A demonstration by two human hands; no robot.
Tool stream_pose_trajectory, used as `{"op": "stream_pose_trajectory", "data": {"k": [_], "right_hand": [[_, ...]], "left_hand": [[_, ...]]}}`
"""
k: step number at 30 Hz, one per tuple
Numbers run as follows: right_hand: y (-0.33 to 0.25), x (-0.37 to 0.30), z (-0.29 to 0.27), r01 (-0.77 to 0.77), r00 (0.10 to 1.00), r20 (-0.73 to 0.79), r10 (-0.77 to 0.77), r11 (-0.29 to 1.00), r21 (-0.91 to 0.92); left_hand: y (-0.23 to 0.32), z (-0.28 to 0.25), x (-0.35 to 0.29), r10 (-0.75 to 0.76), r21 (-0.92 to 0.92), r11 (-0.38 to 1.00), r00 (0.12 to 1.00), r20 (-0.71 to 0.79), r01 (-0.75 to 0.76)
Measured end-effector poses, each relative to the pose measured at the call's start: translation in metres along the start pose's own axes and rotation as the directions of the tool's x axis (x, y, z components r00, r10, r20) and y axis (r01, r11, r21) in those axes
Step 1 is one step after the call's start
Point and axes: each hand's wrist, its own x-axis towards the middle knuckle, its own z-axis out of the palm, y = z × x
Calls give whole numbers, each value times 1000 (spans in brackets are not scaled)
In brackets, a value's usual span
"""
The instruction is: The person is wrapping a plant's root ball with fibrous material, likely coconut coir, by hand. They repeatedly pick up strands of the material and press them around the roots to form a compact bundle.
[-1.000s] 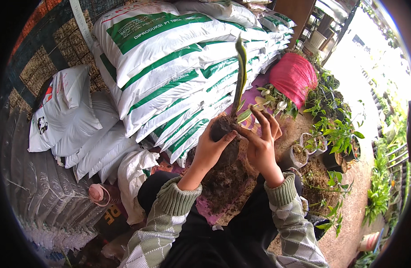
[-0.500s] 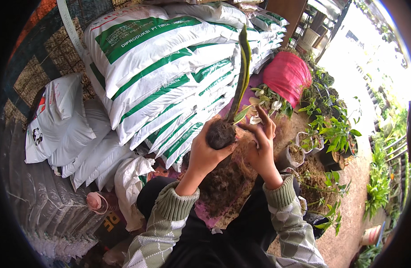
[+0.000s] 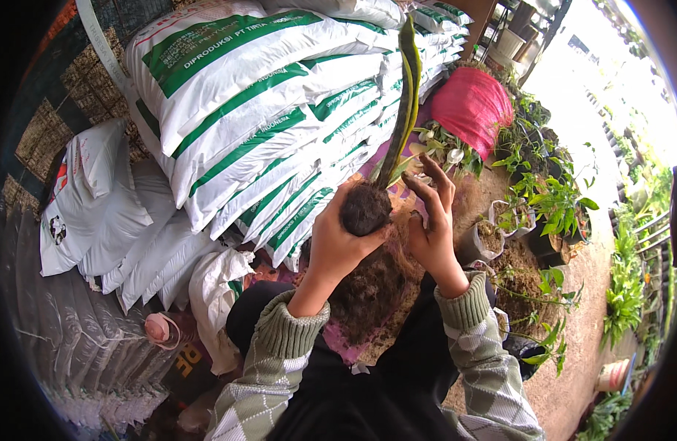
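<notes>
My left hand (image 3: 337,239) is wrapped round the dark, round root ball (image 3: 366,209) of a snake plant. Its long yellow-edged green leaf (image 3: 407,95) rises from the ball, nearly upright and leaning slightly right. Just right of the ball is my right hand (image 3: 435,228), its soil-stained fingers spread and bent, with nothing seen in them. A gap shows between that hand and the root ball. Below both hands, a heap of dark, loose soil (image 3: 375,294) lies on a purple sheet (image 3: 344,344) between my legs.
Stacked white-and-green sacks (image 3: 258,110) rise at the left, with smaller white sacks (image 3: 96,206) beside them. A red sack (image 3: 472,110) lies beyond my right hand. Potted leafy plants (image 3: 555,206) line the right side, near a white grow bag (image 3: 482,242). A pink container (image 3: 158,328) stands lower left.
The plant's leaf tip has shifted slightly up and right. My right fingers have moved a little away from the root ball and opened wider. My left hand keeps its hold.
</notes>
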Motion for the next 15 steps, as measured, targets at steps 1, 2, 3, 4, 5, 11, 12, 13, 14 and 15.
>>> {"op": "stream_pose_trajectory", "data": {"k": [1, 2, 3, 4, 5, 11, 12, 13, 14, 15], "right_hand": [[-2, -1, 2, -11, 1000, -20, 11, 1000, 8], [-3, -5, -1, 119, 993, 12, -120, 968, -219], [-4, -8, -1, 170, 985, 22, -170, 950, -264], [-5, -11, -1, 219, 975, 34, -220, 926, -307], [-6, -14, 1, 262, 964, 47, -263, 900, -348], [0, -6, 10, -14, 995, 92, 30, 986, -169], [3, -5, 8, -101, 993, 58, 101, 995, -3], [6, -3, 7, -179, 984, 38, 175, 970, 167], [6, -7, 8, -83, 988, 124, 86, 996, -35], [7, -9, 10, -32, 970, 235, 61, 992, -124]], "left_hand": [[-1, 0, -1, 7, 64, 998, 1000, -29, -5], [-1, 1, -2, 16, 124, 992, 998, -56, -9], [-1, 2, -2, 27, 184, 983, 996, -83, -11], [0, 3, -2, 55, 268, 963, 995, -84, -31], [3, 2, -1, 80, 354, 934, 994, -79, -47], [0, 6, 0, 159, 582, 811, 982, -105, -69], [1, 9, 1, 196, 619, 781, 973, -121, -80], [1, 8, 2, 205, 600, 794, 972, -115, -97], [-3, 7, 1, 208, 577, 810, 971, -115, -105], [-4, 6, 2, 212, 554, 824, 971, -115, -114]]}}
